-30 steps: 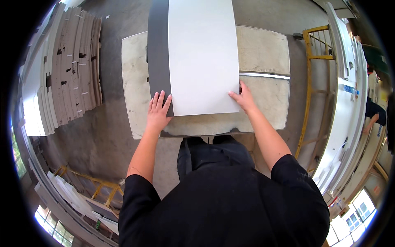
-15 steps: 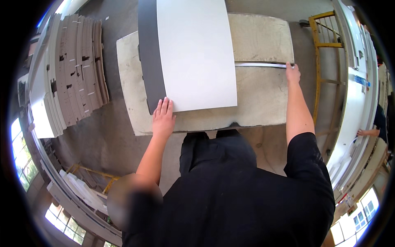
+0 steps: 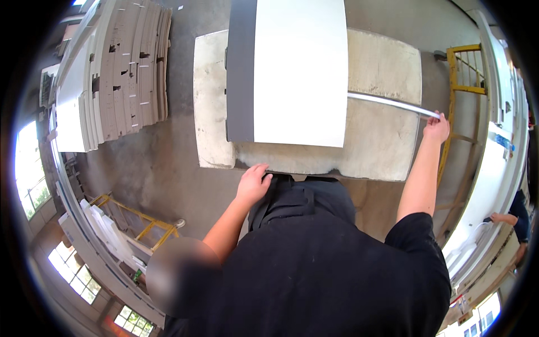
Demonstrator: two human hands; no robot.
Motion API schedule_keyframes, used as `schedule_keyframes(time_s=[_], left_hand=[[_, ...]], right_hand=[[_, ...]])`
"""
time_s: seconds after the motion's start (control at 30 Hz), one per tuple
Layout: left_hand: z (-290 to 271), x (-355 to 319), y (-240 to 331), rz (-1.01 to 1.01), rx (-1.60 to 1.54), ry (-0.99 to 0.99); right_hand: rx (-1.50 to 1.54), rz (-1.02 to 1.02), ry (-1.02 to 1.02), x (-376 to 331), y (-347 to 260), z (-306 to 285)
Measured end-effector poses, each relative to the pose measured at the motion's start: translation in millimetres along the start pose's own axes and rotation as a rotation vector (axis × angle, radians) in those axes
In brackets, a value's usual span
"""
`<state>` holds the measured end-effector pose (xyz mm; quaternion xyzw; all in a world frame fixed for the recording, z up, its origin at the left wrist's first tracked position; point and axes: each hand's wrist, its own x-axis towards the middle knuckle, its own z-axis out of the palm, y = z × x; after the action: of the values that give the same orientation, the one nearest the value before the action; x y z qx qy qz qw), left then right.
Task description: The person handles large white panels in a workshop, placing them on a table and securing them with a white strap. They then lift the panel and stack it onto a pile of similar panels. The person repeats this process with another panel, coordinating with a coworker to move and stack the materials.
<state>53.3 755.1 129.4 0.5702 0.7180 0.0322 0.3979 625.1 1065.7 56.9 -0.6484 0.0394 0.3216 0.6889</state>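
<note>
A black shirt (image 3: 331, 269) fills the bottom centre of the frame, with dark trousers (image 3: 303, 203) above it. Left of the trousers, the left hand (image 3: 254, 184) is released, its fingers loosely bent, at the front edge of the table (image 3: 383, 140); whether it touches that edge I cannot tell. At right of centre, the right hand (image 3: 437, 128) grasps the outer end of a thin white strip (image 3: 387, 101), just beyond the table's right edge. The strip runs left to the right side of a white board (image 3: 300, 73), which lies on the table at upper centre, its far end cut off by the frame. A dark grey panel (image 3: 241, 73) shows along the board's left side. To the right stands a yellow frame (image 3: 452, 73), beside white panels (image 3: 469, 196) with a blue bottle (image 3: 504, 141) on them. At lower right, a co-worker's hand (image 3: 497, 217) is at those panels. A stack of boards (image 3: 126, 73) stands at upper left, a yellow rack (image 3: 147, 227) at lower left, and windows (image 3: 73, 269) beyond it.
</note>
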Motion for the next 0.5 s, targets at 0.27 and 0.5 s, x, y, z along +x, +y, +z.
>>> schedule_keyframes(time_s=[0.27,0.5], left_hand=[[-87.4,31.3,-17.0,0.0,-0.443,0.39],[-258.1,31.2,132.9,0.854,0.094,1.072]], right_hand=[[0.291,-0.355,-0.5,-98.3,-190.3,49.0],[-1.042,-1.359,-1.086,-429.9,-122.7,167.5]])
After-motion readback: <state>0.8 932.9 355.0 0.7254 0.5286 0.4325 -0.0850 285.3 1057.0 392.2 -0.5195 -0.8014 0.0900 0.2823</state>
